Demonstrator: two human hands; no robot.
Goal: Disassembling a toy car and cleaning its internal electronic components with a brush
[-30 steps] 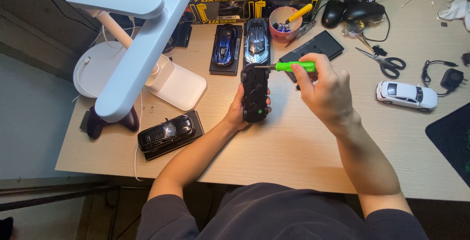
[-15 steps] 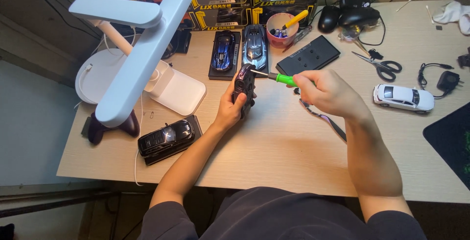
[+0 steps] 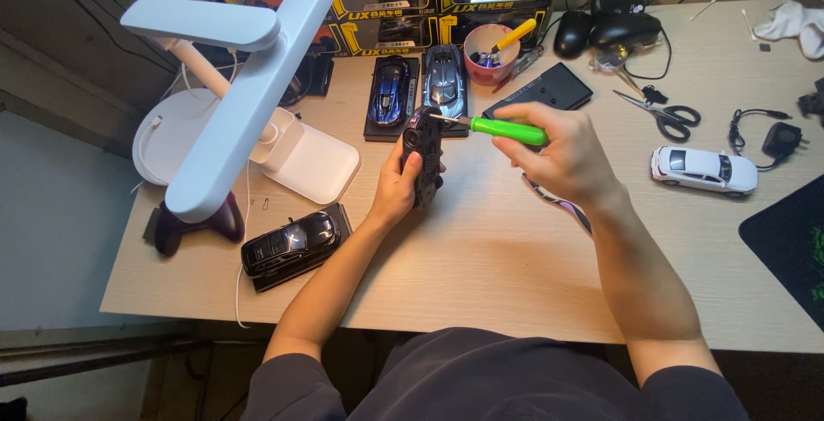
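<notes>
Head view: a black model car [image 3: 423, 157] is held on edge above the worktop [image 3: 515, 275] by the left hand [image 3: 396, 189], fingers wrapped closed around its body. A green-handled screwdriver [image 3: 502, 128] is pinched shut in the right hand [image 3: 558, 159], its tip set against the car's upper end. A slip looks possible: if the car is tilted, the tip could be skidded across the chassis toward the left fingers.

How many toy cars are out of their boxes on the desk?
5: a white car at right, a black car front left, blue and silver-blue cars at the back, one dark car in the left hand. The lamp may hide more.
</notes>
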